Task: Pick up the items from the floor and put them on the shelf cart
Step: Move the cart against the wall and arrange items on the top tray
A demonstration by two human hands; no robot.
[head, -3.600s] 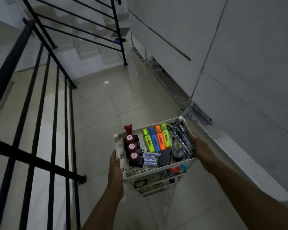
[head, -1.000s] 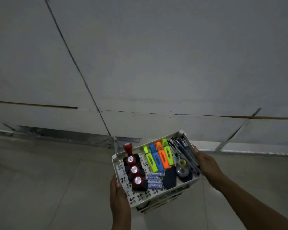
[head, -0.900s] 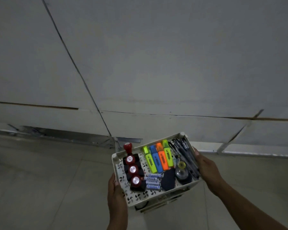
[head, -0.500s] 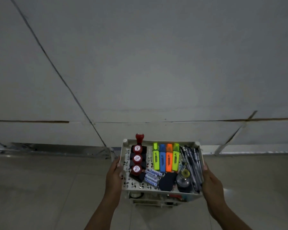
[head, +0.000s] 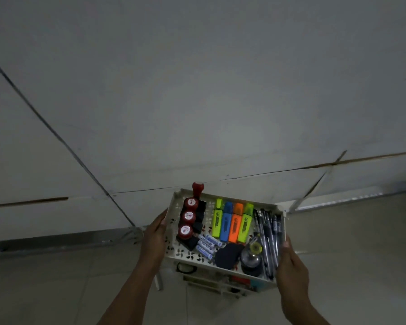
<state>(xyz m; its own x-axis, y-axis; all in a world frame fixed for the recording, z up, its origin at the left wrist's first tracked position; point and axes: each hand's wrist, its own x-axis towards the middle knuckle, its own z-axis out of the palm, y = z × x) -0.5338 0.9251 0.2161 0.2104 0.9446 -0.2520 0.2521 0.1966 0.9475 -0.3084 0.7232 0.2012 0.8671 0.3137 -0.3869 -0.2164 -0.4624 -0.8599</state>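
Both hands clamp the cart (head: 174,233) by its top tray: the left hand (head: 155,235) grips the left rim, the right hand (head: 288,266) the right rim, fingers curled over the edges. The tray's long axis runs left to right between the two grips, each hand equally near. Inside lie stamps (head: 188,216), four highlighters (head: 232,224), batteries (head: 206,245) and pens (head: 268,233). The cart sits close to the far wall (head: 197,90); no items show on the floor (head: 45,289), so the task looks nearly done.

Both hands (head: 154,238) (head: 288,266) outstretched, gripping.
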